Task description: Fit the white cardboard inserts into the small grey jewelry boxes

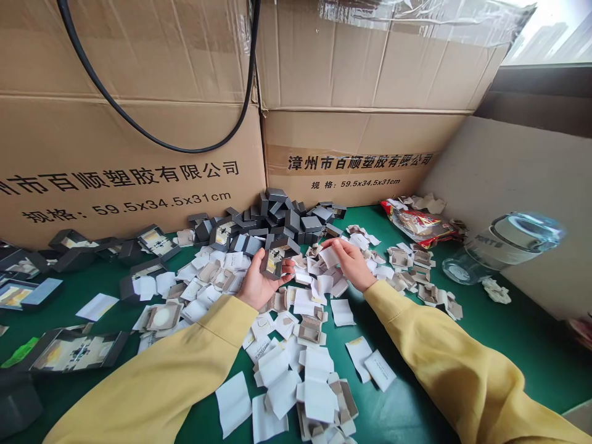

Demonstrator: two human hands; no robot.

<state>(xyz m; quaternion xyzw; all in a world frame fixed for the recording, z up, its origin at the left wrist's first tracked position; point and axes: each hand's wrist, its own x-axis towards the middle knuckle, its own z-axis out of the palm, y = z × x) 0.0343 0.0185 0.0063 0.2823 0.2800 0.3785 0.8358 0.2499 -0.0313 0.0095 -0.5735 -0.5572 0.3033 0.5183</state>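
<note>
My left hand [259, 280] is closed around a small black box [272, 261] with a pale, yellowish printed face, tilted up over the pile. To its right, my right hand [350, 264] pinches a small white card [329, 256] between thumb and fingers. Beneath both hands spreads a heap of white cards and folded paper inserts [303, 302]. Just behind stands a pile of small black boxes [277, 219], some showing printed faces.
Large cardboard cartons [139, 154] wall off the back of the green table [398, 345]. A black cable [185, 150] hangs before them. At right are a red snack bag [416, 225] and a clear bottle [504, 243], tilted. More black boxes [74, 351] lie at left.
</note>
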